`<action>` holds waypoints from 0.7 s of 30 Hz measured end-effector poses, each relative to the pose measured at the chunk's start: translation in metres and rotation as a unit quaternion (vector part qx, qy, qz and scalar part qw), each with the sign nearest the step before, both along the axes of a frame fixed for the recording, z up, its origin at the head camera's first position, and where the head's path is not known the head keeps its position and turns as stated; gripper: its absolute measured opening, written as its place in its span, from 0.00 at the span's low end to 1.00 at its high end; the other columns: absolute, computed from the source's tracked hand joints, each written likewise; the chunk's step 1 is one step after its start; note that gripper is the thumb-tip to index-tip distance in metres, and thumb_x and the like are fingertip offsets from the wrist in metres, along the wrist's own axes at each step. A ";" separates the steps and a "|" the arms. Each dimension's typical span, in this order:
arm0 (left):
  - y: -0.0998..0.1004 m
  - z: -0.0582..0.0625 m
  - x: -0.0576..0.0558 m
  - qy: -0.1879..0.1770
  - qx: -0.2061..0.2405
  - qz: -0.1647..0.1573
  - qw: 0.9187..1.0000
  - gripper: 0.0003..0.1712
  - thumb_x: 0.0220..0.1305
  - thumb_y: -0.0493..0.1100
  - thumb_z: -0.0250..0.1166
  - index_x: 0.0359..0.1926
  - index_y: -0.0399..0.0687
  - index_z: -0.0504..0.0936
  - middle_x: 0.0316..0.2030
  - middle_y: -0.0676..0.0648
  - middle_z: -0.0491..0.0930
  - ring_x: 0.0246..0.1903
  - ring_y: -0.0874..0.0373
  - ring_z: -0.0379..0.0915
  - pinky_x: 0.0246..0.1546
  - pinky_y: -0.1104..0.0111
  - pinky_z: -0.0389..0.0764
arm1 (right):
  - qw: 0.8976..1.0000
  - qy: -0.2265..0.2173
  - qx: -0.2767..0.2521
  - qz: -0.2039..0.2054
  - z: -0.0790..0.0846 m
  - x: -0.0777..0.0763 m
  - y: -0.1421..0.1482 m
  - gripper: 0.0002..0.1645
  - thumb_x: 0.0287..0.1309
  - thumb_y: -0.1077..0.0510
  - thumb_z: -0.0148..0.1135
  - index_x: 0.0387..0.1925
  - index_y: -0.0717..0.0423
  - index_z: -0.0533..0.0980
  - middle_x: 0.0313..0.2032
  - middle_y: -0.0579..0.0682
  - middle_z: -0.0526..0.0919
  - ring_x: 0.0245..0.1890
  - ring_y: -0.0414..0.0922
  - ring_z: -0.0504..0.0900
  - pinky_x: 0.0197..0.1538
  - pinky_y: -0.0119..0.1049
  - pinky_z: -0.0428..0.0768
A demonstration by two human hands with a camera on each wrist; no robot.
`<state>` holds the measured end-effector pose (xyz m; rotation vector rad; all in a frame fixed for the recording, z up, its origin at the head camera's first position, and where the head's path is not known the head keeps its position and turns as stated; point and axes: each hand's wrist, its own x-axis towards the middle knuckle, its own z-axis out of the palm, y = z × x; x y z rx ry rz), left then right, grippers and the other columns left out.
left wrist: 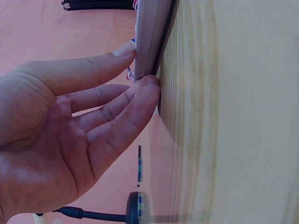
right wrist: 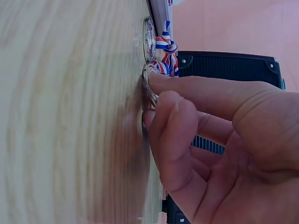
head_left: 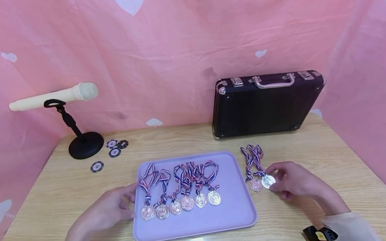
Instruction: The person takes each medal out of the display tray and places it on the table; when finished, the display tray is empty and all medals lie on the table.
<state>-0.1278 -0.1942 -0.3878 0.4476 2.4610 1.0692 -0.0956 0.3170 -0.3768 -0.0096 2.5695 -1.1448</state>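
Note:
My right hand (head_left: 292, 180) pinches a silver medal (head_left: 268, 181) at its edge, just right of the tray. In the right wrist view the thumb lies on the medal's face (right wrist: 150, 84), and the medal tilts slightly against the table. A pinkish medal (head_left: 255, 185) lies beside it; both have striped red, white and blue ribbons (head_left: 255, 155). My left hand (head_left: 107, 208) touches the left edge of the lilac tray (head_left: 193, 228), thumb and fingers spread along the rim. Several ribboned medals (head_left: 187, 203) lie in a row on the tray.
A black case (head_left: 265, 106) with a metal handle stands at the back right. At the back left, a white microphone (head_left: 52, 97) rests on a black stand (head_left: 86, 145). Several poker chips (head_left: 114, 152) lie near its base. Pink cloth (head_left: 176, 57) hangs behind the wooden table (head_left: 290, 230).

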 end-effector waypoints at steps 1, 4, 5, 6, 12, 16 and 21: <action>0.000 0.000 0.000 -0.001 0.001 0.000 1.000 0.48 0.58 0.33 0.76 0.78 0.35 0.66 0.45 0.46 0.81 0.38 0.55 0.77 0.36 0.67 0.81 | 1.000 0.002 0.006 0.000 0.000 0.000 0.000 0.27 0.58 0.68 0.71 0.60 0.70 0.76 0.27 0.53 0.77 0.19 0.46 0.80 0.22 0.38 0.82; 0.000 0.000 0.000 -0.001 0.004 0.000 1.000 0.47 0.59 0.33 0.76 0.78 0.35 0.66 0.44 0.45 0.81 0.37 0.55 0.77 0.35 0.68 0.81 | 1.000 0.007 0.017 0.000 0.001 0.000 -0.001 0.27 0.57 0.68 0.72 0.58 0.68 0.77 0.28 0.53 0.77 0.18 0.45 0.79 0.21 0.38 0.81; 0.000 0.000 0.000 -0.001 0.006 0.000 1.000 0.47 0.59 0.33 0.76 0.78 0.34 0.66 0.44 0.45 0.81 0.37 0.56 0.77 0.35 0.68 0.81 | 1.000 0.008 0.018 -0.001 0.001 0.000 -0.002 0.26 0.57 0.68 0.72 0.58 0.68 0.78 0.28 0.52 0.76 0.18 0.45 0.79 0.21 0.38 0.81; -0.001 0.000 0.001 0.000 0.007 0.000 1.000 0.47 0.59 0.33 0.76 0.78 0.34 0.66 0.44 0.45 0.81 0.37 0.56 0.77 0.35 0.68 0.81 | 1.000 0.008 0.018 -0.001 0.001 0.001 -0.002 0.26 0.56 0.68 0.72 0.57 0.67 0.78 0.27 0.52 0.76 0.18 0.45 0.79 0.21 0.38 0.81; -0.001 0.000 0.001 0.009 0.009 -0.007 1.000 0.48 0.58 0.33 0.76 0.77 0.33 0.66 0.44 0.46 0.81 0.38 0.56 0.77 0.35 0.69 0.81 | 1.000 0.007 0.024 -0.004 0.002 0.001 -0.004 0.21 0.56 0.67 0.73 0.52 0.64 0.80 0.27 0.51 0.77 0.17 0.44 0.79 0.21 0.37 0.81; -0.001 -0.001 0.000 0.016 0.007 -0.013 1.000 0.48 0.58 0.33 0.77 0.77 0.33 0.66 0.44 0.48 0.82 0.41 0.56 0.77 0.37 0.69 0.82 | 1.000 0.007 0.030 -0.006 0.002 0.001 -0.006 0.20 0.57 0.67 0.73 0.52 0.63 0.80 0.27 0.51 0.77 0.18 0.44 0.79 0.22 0.38 0.81; 0.000 -0.001 -0.001 0.019 0.001 -0.015 1.000 0.48 0.58 0.34 0.77 0.77 0.34 0.67 0.44 0.49 0.82 0.41 0.57 0.78 0.38 0.68 0.82 | 1.000 0.004 0.026 -0.004 0.002 0.001 -0.006 0.19 0.58 0.68 0.72 0.52 0.64 0.80 0.27 0.52 0.77 0.18 0.44 0.79 0.22 0.38 0.82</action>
